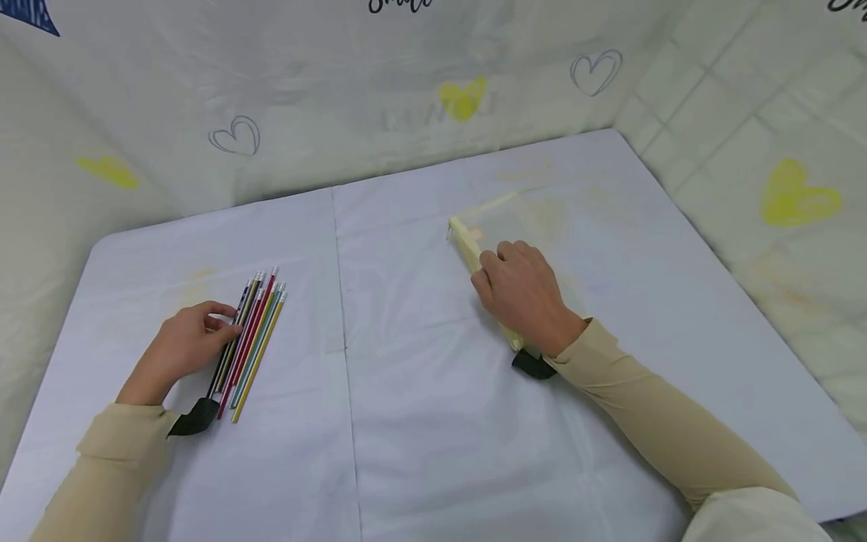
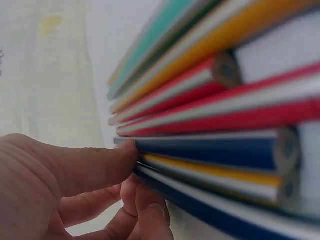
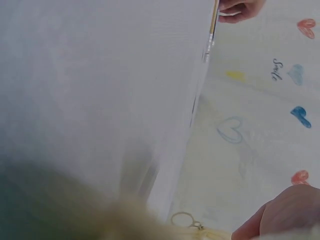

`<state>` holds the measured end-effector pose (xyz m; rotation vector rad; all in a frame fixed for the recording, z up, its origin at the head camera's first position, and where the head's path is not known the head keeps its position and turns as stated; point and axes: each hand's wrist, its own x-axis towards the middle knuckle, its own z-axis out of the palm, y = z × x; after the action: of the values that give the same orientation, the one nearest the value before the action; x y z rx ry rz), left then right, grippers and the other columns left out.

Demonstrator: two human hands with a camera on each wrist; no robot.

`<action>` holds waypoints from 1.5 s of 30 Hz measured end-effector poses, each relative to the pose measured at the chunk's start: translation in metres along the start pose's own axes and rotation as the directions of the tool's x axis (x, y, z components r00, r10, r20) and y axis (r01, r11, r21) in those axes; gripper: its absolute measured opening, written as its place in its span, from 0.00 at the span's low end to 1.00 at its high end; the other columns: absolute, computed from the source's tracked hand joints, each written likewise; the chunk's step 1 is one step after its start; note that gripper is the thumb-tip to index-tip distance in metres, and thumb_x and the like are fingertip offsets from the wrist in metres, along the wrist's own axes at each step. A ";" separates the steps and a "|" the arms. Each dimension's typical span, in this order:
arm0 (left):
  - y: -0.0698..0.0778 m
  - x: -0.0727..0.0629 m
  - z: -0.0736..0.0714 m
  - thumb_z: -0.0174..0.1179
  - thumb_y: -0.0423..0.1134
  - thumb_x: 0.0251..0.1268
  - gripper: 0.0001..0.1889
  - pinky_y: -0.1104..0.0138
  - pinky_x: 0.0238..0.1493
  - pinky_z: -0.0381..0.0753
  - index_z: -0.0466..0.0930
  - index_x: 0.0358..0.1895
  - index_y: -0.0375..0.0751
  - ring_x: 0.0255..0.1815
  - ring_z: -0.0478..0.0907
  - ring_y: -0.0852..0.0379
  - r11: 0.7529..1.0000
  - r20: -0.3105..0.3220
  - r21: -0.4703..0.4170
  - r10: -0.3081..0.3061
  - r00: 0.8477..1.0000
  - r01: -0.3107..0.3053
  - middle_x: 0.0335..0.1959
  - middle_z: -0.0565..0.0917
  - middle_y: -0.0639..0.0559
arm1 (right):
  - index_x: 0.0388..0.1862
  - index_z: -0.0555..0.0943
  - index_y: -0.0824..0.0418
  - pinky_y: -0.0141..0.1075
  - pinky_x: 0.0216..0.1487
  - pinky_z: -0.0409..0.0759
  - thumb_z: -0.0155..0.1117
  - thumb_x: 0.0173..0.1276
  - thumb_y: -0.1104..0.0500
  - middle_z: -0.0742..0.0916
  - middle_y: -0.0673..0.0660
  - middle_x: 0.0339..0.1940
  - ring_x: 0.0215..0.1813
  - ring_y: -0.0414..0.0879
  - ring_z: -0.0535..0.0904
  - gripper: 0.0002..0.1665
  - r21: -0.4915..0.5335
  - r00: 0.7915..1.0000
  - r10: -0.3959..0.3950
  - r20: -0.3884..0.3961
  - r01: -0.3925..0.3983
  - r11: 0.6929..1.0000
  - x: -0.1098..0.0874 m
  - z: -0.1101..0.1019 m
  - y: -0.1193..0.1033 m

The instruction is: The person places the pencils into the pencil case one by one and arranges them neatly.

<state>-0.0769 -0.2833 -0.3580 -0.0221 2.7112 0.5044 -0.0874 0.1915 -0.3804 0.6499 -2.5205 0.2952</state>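
Note:
Striped pencils (image 1: 260,339) in dark blue, red, green and yellow lie side by side on the white table, their ferrule ends pointing away. At the left side of this bunch, my left hand (image 1: 186,342) pinches a dark blue pencil (image 2: 210,200) between thumb and fingertips; how many pencils it grips is hard to tell. To the right, a clear pouch (image 1: 501,218) with a pale yellow edge and a zipper lies flat. My right hand (image 1: 521,290) holds its near-left edge with curled fingers and hides part of it. In the right wrist view the zipper's pull ring (image 3: 182,219) shows.
The white table cover (image 1: 406,421) has a seam running between the pencils and the pouch. Behind and to the right, pale hanging sheets (image 1: 325,98) printed with hearts border the table. A black strap (image 1: 194,418) sits under the left wrist.

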 end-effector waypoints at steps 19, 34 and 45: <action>0.030 -0.010 -0.011 0.55 0.52 0.79 0.31 0.56 0.51 0.92 0.67 0.72 0.32 0.42 0.90 0.58 0.966 -0.048 -0.258 0.009 0.999 -0.021 0.63 0.77 0.31 | 0.12 0.57 0.56 0.34 0.25 0.47 0.51 0.71 0.66 0.56 0.49 0.17 0.21 0.46 0.50 0.26 0.020 1.000 0.025 0.009 -0.026 0.999 0.001 -0.003 0.000; 0.086 -0.012 0.006 0.58 0.48 0.77 0.28 0.63 0.47 0.93 0.68 0.70 0.33 0.40 0.86 0.71 0.821 -0.082 -0.555 0.110 0.990 -0.138 0.55 0.76 0.43 | 0.13 0.57 0.55 0.35 0.24 0.50 0.50 0.73 0.64 0.58 0.51 0.16 0.20 0.48 0.55 0.27 0.019 0.996 0.070 0.054 -0.071 0.997 0.002 -0.008 0.000; 0.131 0.000 0.037 0.62 0.41 0.74 0.24 0.57 0.50 0.93 0.69 0.66 0.33 0.42 0.87 0.62 0.643 -0.040 -0.756 0.143 0.989 -0.123 0.51 0.76 0.46 | 0.14 0.55 0.54 0.35 0.24 0.50 0.48 0.74 0.66 0.57 0.51 0.17 0.21 0.47 0.52 0.27 0.065 0.996 0.086 0.034 -0.088 0.994 0.005 -0.010 -0.001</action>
<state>-0.0745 -0.1476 -0.3447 -0.0387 2.2708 1.6456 -0.0861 0.1918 -0.3691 0.5754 -2.5822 0.4051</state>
